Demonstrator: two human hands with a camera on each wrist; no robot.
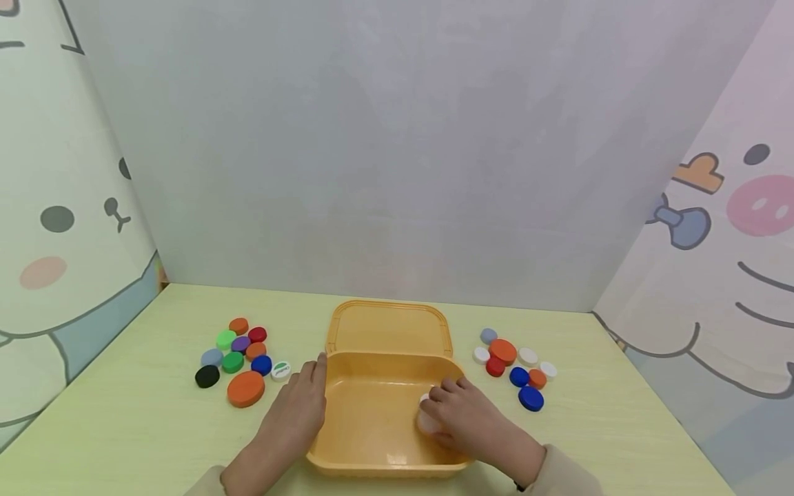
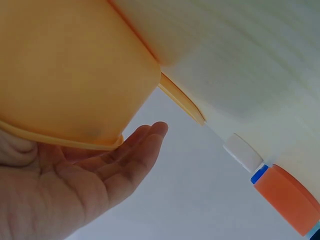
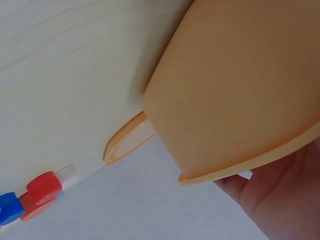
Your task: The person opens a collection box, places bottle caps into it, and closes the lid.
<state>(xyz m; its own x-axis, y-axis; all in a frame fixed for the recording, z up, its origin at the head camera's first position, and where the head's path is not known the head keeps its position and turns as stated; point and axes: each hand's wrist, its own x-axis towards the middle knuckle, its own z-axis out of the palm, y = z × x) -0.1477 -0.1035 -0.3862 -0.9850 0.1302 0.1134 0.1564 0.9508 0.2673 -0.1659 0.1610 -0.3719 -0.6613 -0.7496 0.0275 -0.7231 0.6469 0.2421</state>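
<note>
"Grey backdrop (image 1: 397,172), pale tabletop (image 1: 149,420). What are you holding?"
"My right fingers (image 1: 444,398) curl round a white cap (image 1: 427,421) inside the yellow box (image 1: 372,417); my left fingers (image 1: 319,373) lie straight along its side."
"Risk?"
"Pinching loosely could let the cap slip."

lid (image 1: 389,328) behind tub (image 1: 366,421) | caps (image 1: 246,388) left | caps (image 1: 502,351) right | item (image 1: 427,423) inside

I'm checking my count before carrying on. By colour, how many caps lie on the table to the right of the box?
White caps: 3
Dark blue caps: 2
Orange caps: 2
Red cap: 1
Pale blue cap: 1
Total right of the box: 9
</note>
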